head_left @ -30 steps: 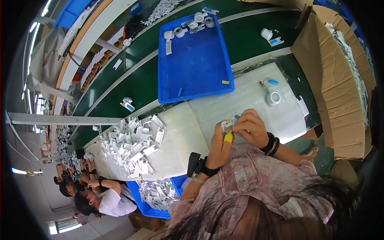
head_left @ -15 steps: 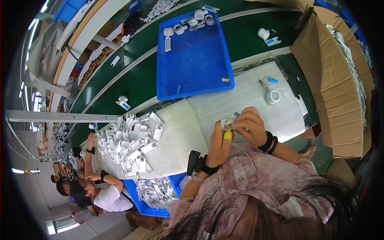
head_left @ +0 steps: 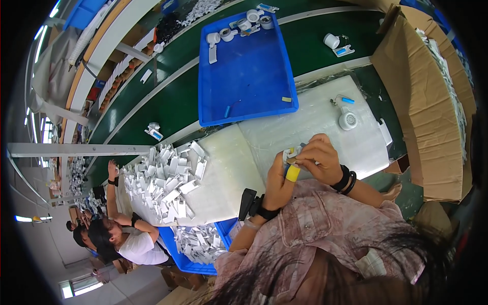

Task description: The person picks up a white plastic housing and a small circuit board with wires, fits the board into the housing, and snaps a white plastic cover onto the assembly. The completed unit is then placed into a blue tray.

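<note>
White part (head_left: 286,154) at 5 o'clock of blue tray (head_left: 249,76), pinched by left hand (head_left: 278,182) | right hand (head_left: 322,160) pinching its edge | I see more yellow wrap (head_left: 293,173) than a moment ago: grip apparently turned, handwork seemingly unfinished

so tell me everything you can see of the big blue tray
The blue tray is a shallow, rectangular box with a raised rim; it looks like plastic. It sits right way up, mostly over the green belt, its near end reaching the pale mat. White parts, several round, cluster at its far end; a blue cylinder lies toward its near left corner, a small yellow piece toward the near right. Neither the left hand nor the right hand touches it.
</note>
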`<action>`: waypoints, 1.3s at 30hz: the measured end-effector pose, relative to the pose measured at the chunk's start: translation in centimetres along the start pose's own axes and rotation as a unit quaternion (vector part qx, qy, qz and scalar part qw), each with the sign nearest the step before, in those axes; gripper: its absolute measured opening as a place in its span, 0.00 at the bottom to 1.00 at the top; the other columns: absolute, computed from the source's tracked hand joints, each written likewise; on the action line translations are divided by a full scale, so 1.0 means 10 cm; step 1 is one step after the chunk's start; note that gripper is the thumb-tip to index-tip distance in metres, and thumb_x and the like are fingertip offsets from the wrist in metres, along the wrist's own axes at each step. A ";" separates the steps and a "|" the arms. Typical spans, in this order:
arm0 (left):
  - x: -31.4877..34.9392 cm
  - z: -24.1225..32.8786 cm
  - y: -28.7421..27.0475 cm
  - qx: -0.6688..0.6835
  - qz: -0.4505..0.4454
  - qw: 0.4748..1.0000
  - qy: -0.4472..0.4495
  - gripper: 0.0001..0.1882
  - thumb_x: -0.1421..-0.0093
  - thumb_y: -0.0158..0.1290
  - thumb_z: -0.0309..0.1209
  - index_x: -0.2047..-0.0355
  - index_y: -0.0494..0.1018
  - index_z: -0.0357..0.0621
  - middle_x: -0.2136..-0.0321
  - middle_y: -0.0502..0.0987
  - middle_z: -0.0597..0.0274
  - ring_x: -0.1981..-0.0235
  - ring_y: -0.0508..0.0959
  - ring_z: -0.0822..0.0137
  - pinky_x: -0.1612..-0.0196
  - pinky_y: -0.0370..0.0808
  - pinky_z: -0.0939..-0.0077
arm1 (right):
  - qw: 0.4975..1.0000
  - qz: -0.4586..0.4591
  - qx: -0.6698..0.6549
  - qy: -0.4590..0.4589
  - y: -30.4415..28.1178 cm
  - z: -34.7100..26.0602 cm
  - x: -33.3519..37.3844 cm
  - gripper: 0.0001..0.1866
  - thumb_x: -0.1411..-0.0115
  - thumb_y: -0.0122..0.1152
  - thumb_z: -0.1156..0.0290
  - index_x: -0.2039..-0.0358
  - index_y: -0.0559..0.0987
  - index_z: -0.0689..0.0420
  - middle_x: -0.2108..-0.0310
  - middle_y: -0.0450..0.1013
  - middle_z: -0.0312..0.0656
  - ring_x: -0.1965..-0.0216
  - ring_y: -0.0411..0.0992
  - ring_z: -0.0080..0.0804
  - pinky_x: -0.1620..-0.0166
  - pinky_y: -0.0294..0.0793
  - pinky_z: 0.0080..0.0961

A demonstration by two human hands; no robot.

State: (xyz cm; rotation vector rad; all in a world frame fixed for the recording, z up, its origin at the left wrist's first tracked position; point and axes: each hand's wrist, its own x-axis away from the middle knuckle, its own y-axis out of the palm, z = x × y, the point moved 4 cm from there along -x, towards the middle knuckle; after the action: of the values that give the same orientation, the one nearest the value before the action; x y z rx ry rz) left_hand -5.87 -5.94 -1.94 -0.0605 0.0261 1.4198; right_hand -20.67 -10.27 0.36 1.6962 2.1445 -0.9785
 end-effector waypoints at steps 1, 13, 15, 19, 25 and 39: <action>0.00 -0.03 0.00 -0.005 0.009 1.000 -0.010 0.16 0.33 0.42 0.28 0.47 0.62 0.36 0.69 0.71 0.64 0.74 0.69 0.78 0.73 0.70 0.83 | 1.000 -0.002 0.004 -0.004 0.00 0.00 0.00 0.11 0.55 0.70 0.78 0.69 0.81 0.54 0.71 0.74 0.36 0.66 0.67 0.36 0.60 0.66 0.29; 0.01 -0.03 0.00 -0.044 0.041 0.997 -0.046 0.12 0.31 0.41 0.31 0.54 0.65 0.36 0.72 0.72 0.65 0.76 0.69 0.79 0.77 0.68 0.84 | 1.000 -0.007 0.009 -0.013 0.01 0.02 0.02 0.11 0.55 0.68 0.79 0.69 0.81 0.54 0.71 0.74 0.37 0.66 0.67 0.37 0.58 0.66 0.31; 0.00 0.01 -0.01 -0.051 0.049 0.997 -0.043 0.11 0.31 0.41 0.31 0.55 0.66 0.36 0.73 0.72 0.65 0.77 0.68 0.79 0.77 0.67 0.84 | 1.000 -0.001 0.014 -0.016 0.04 0.00 0.02 0.10 0.54 0.69 0.77 0.69 0.80 0.54 0.72 0.73 0.36 0.67 0.68 0.34 0.57 0.66 0.31; -0.01 0.09 -0.02 -0.090 0.055 0.994 -0.039 0.10 0.33 0.41 0.28 0.56 0.67 0.36 0.76 0.72 0.62 0.78 0.70 0.75 0.76 0.68 0.80 | 1.000 0.000 0.017 -0.021 0.05 -0.03 0.02 0.09 0.53 0.69 0.76 0.70 0.80 0.54 0.73 0.73 0.35 0.69 0.70 0.33 0.56 0.65 0.31; 0.00 0.13 -0.03 0.042 0.047 0.993 -0.098 0.10 0.33 0.38 0.27 0.56 0.67 0.37 0.73 0.74 0.61 0.77 0.71 0.75 0.75 0.69 0.81 | 0.987 0.056 -0.132 0.076 0.07 0.07 0.07 0.11 0.37 0.56 0.68 0.56 0.75 0.58 0.61 0.72 0.40 0.60 0.70 0.30 0.51 0.66 0.29; 0.00 0.06 -0.05 0.006 0.064 0.995 -0.077 0.10 0.36 0.49 0.25 0.56 0.68 0.36 0.66 0.75 0.62 0.71 0.74 0.76 0.67 0.73 0.81 | 0.964 -0.043 -0.156 0.213 0.10 0.41 0.24 0.09 0.39 0.56 0.70 0.60 0.77 0.60 0.62 0.70 0.42 0.61 0.69 0.32 0.55 0.68 0.25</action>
State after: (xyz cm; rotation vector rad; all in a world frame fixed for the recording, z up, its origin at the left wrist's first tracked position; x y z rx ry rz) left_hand -5.41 -5.99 -1.29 0.0616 -0.0900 1.5490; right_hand -21.37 -10.93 -4.41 1.7827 2.4882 -0.2759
